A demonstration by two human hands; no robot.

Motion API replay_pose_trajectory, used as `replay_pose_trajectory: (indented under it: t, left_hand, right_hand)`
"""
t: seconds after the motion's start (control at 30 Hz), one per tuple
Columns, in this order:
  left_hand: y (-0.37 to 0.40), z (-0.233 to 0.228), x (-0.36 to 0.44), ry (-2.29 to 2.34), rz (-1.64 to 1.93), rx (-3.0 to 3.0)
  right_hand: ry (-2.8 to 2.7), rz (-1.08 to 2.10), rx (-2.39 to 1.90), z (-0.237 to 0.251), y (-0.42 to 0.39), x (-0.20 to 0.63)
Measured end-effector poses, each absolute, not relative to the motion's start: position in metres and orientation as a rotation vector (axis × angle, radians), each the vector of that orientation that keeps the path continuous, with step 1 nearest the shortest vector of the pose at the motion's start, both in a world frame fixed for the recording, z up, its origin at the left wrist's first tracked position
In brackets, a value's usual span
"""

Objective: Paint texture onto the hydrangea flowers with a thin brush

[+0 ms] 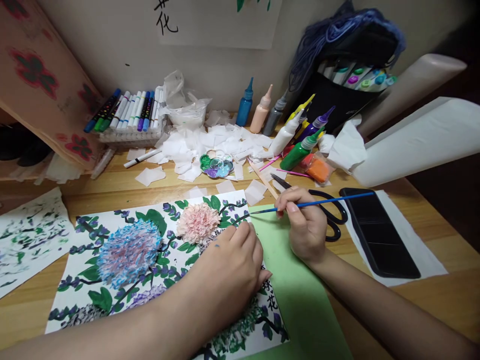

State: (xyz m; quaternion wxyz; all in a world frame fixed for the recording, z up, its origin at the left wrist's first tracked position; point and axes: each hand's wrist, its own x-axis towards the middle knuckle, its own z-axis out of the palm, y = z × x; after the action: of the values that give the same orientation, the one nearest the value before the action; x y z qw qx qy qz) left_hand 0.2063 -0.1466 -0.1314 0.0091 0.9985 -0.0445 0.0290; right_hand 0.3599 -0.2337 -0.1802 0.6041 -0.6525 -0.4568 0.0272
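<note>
My right hand (305, 220) pinches a slim blue paintbrush (326, 201), its dark tip over the right edge of the painting (221, 197). My left hand (234, 265) rests on that painting, fingers together and bent, thumb apart; it covers part of the picture. Raised, ruffled flowers stand out from the white sheet: a pink flower (198, 221) and a larger blue and pink flower (129, 252). Painted green leaves, small purple buds and dark branches surround them. Beneath the painting's right side lies a green sheet (300, 300).
Black scissors (335, 215) lie behind my right hand, beside a phone (378, 232) on white paper. Farther back are a paint palette (216, 165), scraps of white paper (225, 140), a green paint bottle (302, 150), markers (129, 110) and a paper roll (423, 142). A paint-smeared sheet (33, 240) lies left.
</note>
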Motion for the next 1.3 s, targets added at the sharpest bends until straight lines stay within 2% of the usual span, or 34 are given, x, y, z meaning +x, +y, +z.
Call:
replay_pose_trajectory:
  t: [0.37,0.8,1.3]
  left_hand:
    - [-0.149,-0.133,0.204,-0.148,0.156,3.157]
    - [-0.157,-0.135,0.198,-0.114,0.187,3.236]
    - [-0.158,-0.135,0.199,-0.117,0.224,3.234]
  right_hand:
    - [-1.062,-0.003,-1.417,-0.179,-0.233,0.359]
    - [-1.355,0.157,-1.426,-0.177,-0.236,0.359]
    - [-1.294,0.146,-1.473,-0.178,-0.237,0.36]
